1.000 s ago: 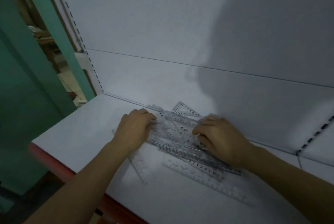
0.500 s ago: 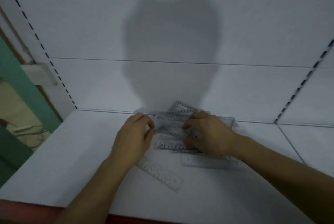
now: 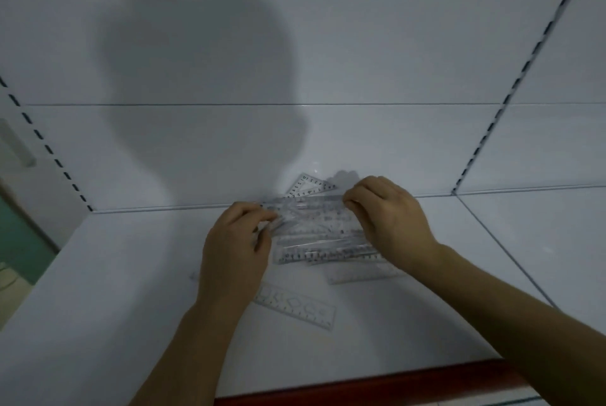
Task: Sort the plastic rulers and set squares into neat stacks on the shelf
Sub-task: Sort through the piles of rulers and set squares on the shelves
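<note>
Both hands pinch a bundle of clear rulers (image 3: 314,218) at the back of the white shelf (image 3: 131,291): left hand (image 3: 234,251) at its left end, right hand (image 3: 390,215) at its right. A set square (image 3: 306,184) lies behind the bundle, a lone ruler (image 3: 295,305) in front.

White back panel (image 3: 360,28) rises behind, split by one thin horizontal seam (image 3: 262,104). A large soft shadow (image 3: 196,77) falls across the panel, left of centre. Slotted upright (image 3: 511,90) runs diagonally at right, dark slots in a row; a second slotted upright (image 3: 49,149) at left. Red edge strip (image 3: 377,386) along the near border. Green wall (image 3: 19,235) shows at far left, past a pale bracket (image 3: 16,149).
</note>
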Available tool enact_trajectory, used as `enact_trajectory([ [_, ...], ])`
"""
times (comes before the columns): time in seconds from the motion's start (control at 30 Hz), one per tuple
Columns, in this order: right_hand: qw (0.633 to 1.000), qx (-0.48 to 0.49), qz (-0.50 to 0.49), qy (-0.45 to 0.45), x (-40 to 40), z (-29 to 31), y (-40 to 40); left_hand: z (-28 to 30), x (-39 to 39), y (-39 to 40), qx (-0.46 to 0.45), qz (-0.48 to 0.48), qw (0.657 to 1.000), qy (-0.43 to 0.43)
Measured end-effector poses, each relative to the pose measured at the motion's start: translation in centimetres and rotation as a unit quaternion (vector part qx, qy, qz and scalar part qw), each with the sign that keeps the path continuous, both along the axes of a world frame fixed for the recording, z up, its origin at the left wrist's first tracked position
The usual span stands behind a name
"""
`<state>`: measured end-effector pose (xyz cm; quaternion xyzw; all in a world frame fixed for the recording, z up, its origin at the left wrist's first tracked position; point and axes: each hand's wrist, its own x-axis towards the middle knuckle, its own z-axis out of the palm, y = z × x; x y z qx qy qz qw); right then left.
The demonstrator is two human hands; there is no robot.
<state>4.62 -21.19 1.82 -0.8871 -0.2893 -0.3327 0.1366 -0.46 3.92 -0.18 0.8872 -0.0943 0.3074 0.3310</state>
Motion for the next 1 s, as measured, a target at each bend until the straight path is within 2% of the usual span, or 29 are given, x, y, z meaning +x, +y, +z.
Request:
enact_trajectory([
  [0.13, 0.986, 0.13, -0.059, 0.089, -1.2, 1.1, -3.2, 0.6, -0.4, -0.8, 0.004, -0.022, 1.0, -0.001],
  [0.23, 0.941, 0.27, -0.106, 0.176, -3.2, 1.3, -5.9, 1.8, -0.3, -3.2, 0.042, -0.064, 0.997, 0.003],
  [0.37, 0.892, 0.376, -0.145, 0.204, -6.6, 0.9, -10.9, 3.5, 0.1, -10.0, 0.072, -0.168, 0.983, 0.026],
  [0.43, 0.87, 0.417, -0.153, 0.213, -8.8, 0.6, -14.4, 3.7, -0.2, -14.6, 0.049, -0.217, 0.974, 0.043],
  [0.5, 0.847, 0.456, -0.171, 0.212, -11.2, 0.3, -18.4, 3.6, -1.0, -19.4, -0.043, -0.262, 0.959, 0.1],
  [0.57, 0.824, 0.493, -0.186, 0.207, -13.4, -0.1, -22.7, 3.7, -2.0, -24.3, -0.164, -0.305, 0.916, 0.201],
  [0.63, 0.807, 0.515, -0.195, 0.211, -15.5, -0.4, -27.2, 4.1, -3.2, -29.5, -0.263, -0.342, 0.857, 0.282],
  [0.7, 0.798, 0.527, -0.203, 0.21, -17.5, -0.6, -31.8, 4.6, -4.5, -34.7, -0.328, -0.374, 0.797, 0.343],
  [0.77, 0.79, 0.542, -0.209, 0.197, -19.3, -0.6, -36.5, 4.8, -5.6, -39.8, -0.355, -0.4, 0.754, 0.382],
  [0.93, 0.788, 0.536, -0.254, 0.164, -25.0, -1.1, -47.5, 4.3, -7.2, -52.1, -0.362, -0.424, 0.704, 0.44],
  [1.0, 0.784, 0.528, -0.285, 0.161, -27.3, -0.9, -51.5, 4.6, -7.5, -56.7, -0.344, -0.438, 0.696, 0.454],
])
